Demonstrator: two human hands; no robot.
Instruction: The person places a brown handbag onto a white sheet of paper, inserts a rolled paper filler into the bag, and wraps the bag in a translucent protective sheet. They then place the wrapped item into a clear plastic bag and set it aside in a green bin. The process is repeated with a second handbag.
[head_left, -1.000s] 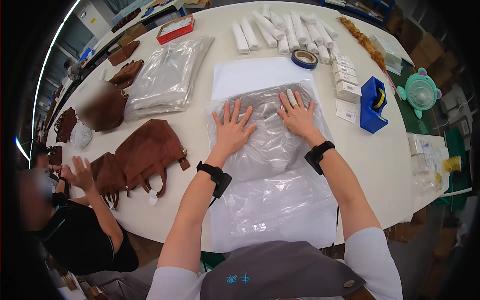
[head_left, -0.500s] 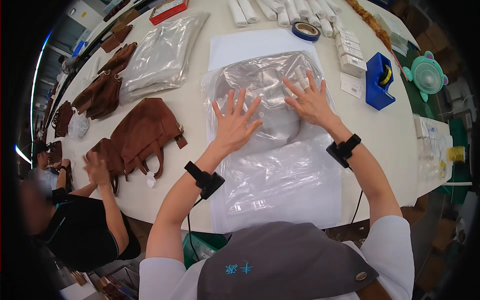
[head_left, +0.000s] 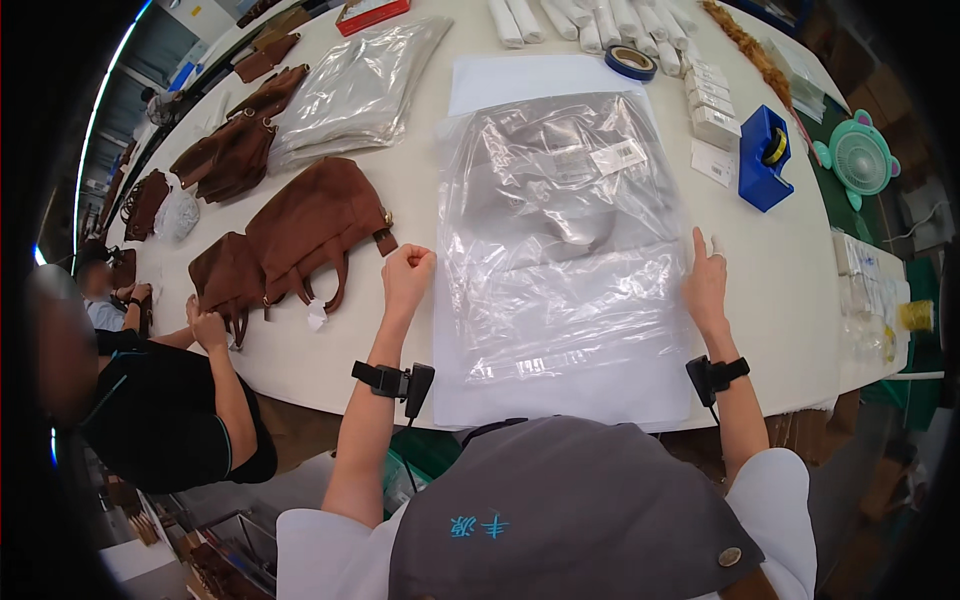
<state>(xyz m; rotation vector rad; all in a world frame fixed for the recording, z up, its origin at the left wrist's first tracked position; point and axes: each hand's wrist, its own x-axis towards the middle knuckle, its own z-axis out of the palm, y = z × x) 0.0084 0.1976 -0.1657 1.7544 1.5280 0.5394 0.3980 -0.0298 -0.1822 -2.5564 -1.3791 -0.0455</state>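
A clear plastic bag lies flat in front of me, with a grey, rounded item inside its upper part. A white barcode label shows on that part. Beneath the bag lie white sheets. My left hand is closed at the left edge of the bag; whatever its fingertips pinch is hidden. Along the right edge, my right hand has two fingers stretched out and apart, the others tucked out of sight. Nothing shows held in it.
Brown leather handbags and stacked clear bags are on the left, beside a co-worker. White rolls, blue tape, small white boxes, a blue tape dispenser and a green fan stand beyond and right.
Both hands have left the top of the plastic bag and come back toward me to its two side edges. My left hand has closed. The barcode label now shows.
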